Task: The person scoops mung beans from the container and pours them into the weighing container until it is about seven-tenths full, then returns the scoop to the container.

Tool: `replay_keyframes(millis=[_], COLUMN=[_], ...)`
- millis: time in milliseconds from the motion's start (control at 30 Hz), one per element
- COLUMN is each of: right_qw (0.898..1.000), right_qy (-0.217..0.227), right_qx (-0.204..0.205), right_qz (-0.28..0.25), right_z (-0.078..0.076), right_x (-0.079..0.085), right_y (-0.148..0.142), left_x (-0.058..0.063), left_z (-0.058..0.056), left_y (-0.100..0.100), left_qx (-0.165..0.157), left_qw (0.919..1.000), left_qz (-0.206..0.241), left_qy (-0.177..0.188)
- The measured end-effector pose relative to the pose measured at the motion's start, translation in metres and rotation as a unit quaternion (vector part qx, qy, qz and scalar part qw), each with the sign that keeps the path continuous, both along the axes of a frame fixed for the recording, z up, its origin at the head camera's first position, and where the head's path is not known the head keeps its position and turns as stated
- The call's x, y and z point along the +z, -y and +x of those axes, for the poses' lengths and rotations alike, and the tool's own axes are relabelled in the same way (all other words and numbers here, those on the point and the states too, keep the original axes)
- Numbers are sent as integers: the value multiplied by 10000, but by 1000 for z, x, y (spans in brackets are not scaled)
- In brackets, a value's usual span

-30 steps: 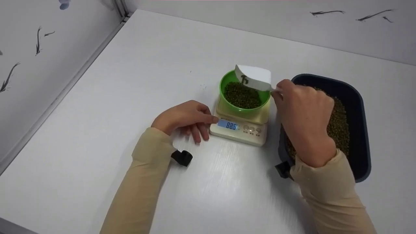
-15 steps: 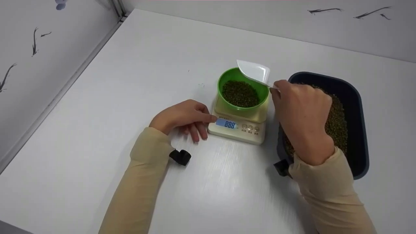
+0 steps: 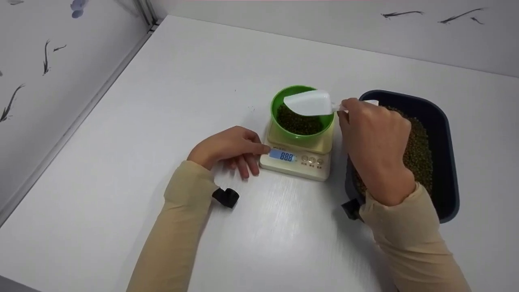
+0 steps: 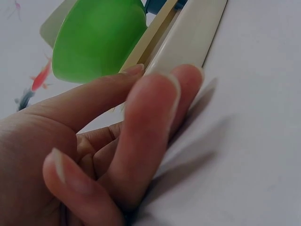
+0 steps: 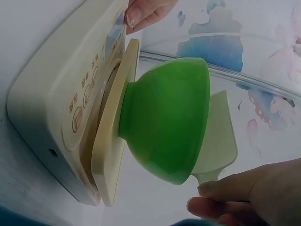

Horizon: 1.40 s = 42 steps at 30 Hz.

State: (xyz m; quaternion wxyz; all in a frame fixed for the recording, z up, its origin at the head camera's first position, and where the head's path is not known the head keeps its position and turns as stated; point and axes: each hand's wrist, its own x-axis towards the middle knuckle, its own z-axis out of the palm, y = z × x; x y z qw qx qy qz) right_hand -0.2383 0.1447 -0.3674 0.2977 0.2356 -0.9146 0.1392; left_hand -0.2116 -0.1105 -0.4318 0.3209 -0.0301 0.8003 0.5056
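My right hand (image 3: 377, 138) pinches the handle of a white plastic scoop (image 3: 310, 104), whose blade hangs over a green bowl (image 3: 298, 132). Small dark green beans (image 3: 298, 121) lie in the bowl, partly hidden by the scoop. The bowl stands on the cream platform of a kitchen scale (image 3: 296, 170), whose lit display (image 3: 282, 155) reads 88.8. At the scale's left front corner, my left hand (image 3: 231, 146) rests its thumb beside the display, the other fingers loosely bent. In the right wrist view, the scoop (image 5: 218, 134) sits just past the bowl's rim (image 5: 204, 113).
To the right, partly under my right forearm, stands a dark blue tub (image 3: 444, 162) holding more of the beans (image 3: 417, 154). A few specks lie on the white table (image 3: 162, 93) left of the bowl. Walls (image 3: 324, 20) border the table at the back and left.
The scoop has turned in my right hand's grip, its blade swinging lower over the bowl. The display has gone from about 88.6 to 88.8. My left hand has stayed in place.
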Motion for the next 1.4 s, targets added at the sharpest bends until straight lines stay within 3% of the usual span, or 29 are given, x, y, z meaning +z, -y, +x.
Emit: replay_keyframes(millis=[300, 667, 967, 1133, 1267, 1400], right_qw=[9999, 9998, 9976, 9990, 9974, 9959], right_qy=[37, 100, -389, 132, 551, 664], right_qx=[14, -51, 196, 256, 316, 418], right_qz=[-148, -183, -539, -345, -329, -441], right_z=[2, 6, 1, -2, -5, -7], right_x=[4, 9, 1, 0, 6, 8], right_y=[1, -7, 1, -1, -6, -10], left_x=[2, -2, -10, -13, -8, -8], left_z=[2, -7, -7, -8, -8, -9], left_y=[1, -6, 0, 2, 2, 2], left_qx=[5, 7, 98, 48, 47, 41], left_qw=[10000, 10000, 9999, 10000, 10000, 10000], left_qz=[7, 31, -11, -27, -26, 5], left_qy=[-3, 70, 81, 46, 10, 27])
